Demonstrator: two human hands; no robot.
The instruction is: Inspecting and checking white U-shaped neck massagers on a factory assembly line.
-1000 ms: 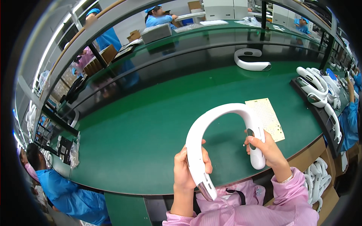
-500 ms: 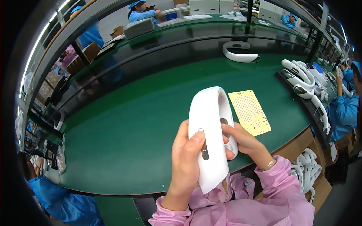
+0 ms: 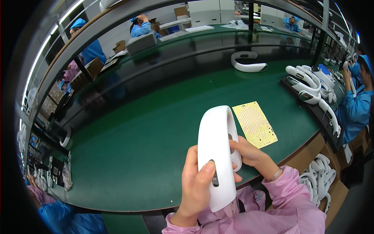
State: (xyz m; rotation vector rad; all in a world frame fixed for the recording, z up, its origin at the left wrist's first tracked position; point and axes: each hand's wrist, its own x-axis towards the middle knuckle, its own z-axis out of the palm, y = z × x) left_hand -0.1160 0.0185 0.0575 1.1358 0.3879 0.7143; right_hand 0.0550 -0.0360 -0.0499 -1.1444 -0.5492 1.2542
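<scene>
Above the near edge of the bench I hold a white U-shaped neck device [image 3: 214, 132], its curved end pointing away from me. My left hand [image 3: 196, 187] wraps round its left arm, with the thumb on a dark oval button panel [image 3: 215, 179]. On the other arm, my right hand [image 3: 251, 154] grips near a dark inner pad, next to a dotted grille [image 3: 235, 162]. Some of my right fingers are hidden behind the device. Just beyond my right hand, a yellow sheet [image 3: 255, 124] with rows of small marks lies flat on the green bench top [image 3: 136, 156].
Another U-shaped device [image 3: 249, 67] lies at the back. A black tray [image 3: 307, 107] with several white devices stands on the right. Below it, a cardboard box [image 3: 335, 199] holds more. A co-worker in blue [image 3: 354, 113] sits beyond the tray. A metal frame crosses overhead.
The device and both hands sit slightly lower in the picture. My left thumb has shifted to the upper end of the button panel, and more of the panel shows. The view has tilted slightly.
</scene>
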